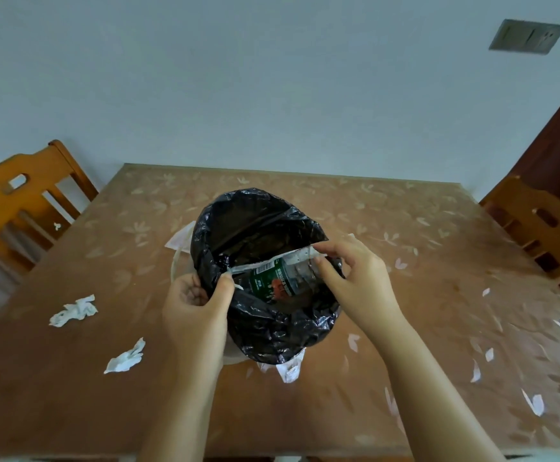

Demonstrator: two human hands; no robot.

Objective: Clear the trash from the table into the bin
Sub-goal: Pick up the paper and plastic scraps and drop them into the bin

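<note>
The left hand (198,305) and right hand (355,278) pinch opposite ends of a clear, crinkly plastic wrapper (282,265), possibly green-labelled, over the black-lined white bin (272,325). It looks light, limp and slippery, so the edges give the surest hold. Crumpled white tissues (73,311) lie on the brown patterned counter (405,228).

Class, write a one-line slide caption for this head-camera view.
Left hand and right hand hold a clear plastic wrapper over the black-lined bin; two crumpled tissues lie on the table.

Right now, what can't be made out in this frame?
Head view:
- Inside of bin: dark, screened by the wrapper and black liner.
- Wrapper's label print: too small, blurred.
- Bin wall: mostly hidden by the black liner, left hand and right hand.
</note>
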